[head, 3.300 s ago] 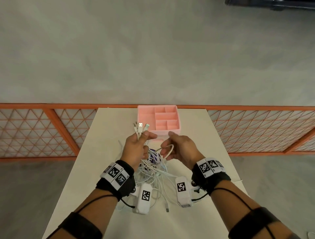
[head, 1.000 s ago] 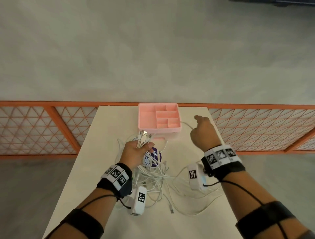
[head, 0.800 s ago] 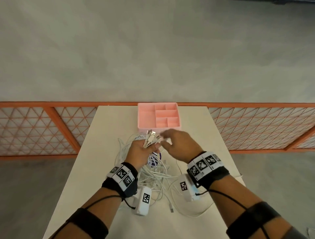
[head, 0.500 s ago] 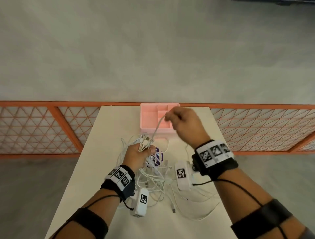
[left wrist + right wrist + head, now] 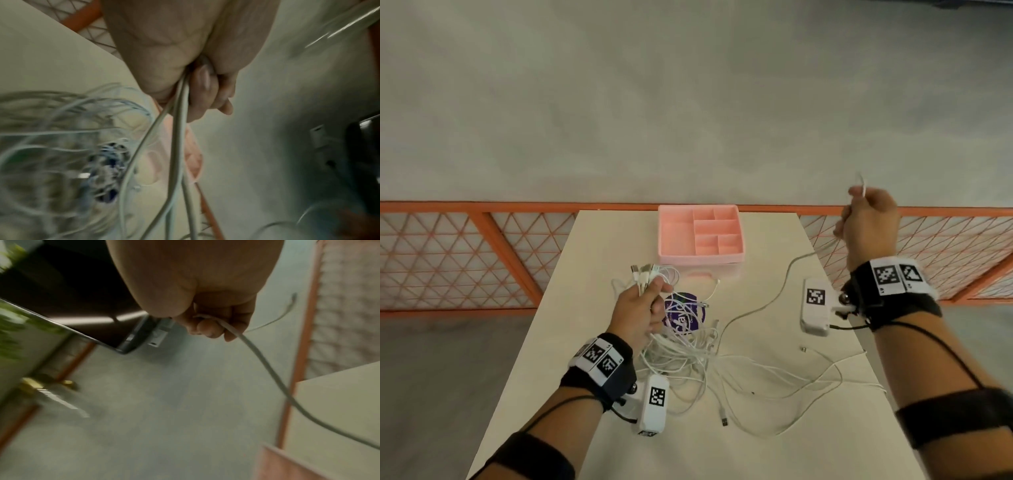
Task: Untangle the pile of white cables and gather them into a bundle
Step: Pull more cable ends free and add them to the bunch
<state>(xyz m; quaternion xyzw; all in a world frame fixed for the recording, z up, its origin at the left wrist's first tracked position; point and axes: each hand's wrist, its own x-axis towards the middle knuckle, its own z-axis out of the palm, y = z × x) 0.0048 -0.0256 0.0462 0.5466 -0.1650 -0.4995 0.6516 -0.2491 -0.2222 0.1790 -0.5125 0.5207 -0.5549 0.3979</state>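
Observation:
A tangle of white cables (image 5: 688, 356) lies on the cream table (image 5: 592, 260), partly over a round purple disc (image 5: 683, 317). My left hand (image 5: 643, 305) grips a bunch of cable ends, their USB plugs (image 5: 642, 272) sticking out past the fingers; the left wrist view shows the strands (image 5: 179, 123) running out of the fist (image 5: 197, 78). My right hand (image 5: 866, 222) is raised past the table's right edge and pinches one single white cable (image 5: 784, 287), which trails back to the pile. In the right wrist view that cable (image 5: 267, 369) leaves the curled fingers (image 5: 209, 327).
A pink compartment tray (image 5: 700, 236) stands at the table's far edge, just beyond the pile. Loose cable loops (image 5: 808, 387) spread toward the right front of the table. An orange lattice railing (image 5: 465, 253) runs behind the table on both sides.
My right hand has swung from above the pink tray far out to the right and upward, drawing one cable out of the pile. The left hand keeps its hold on the plug ends.

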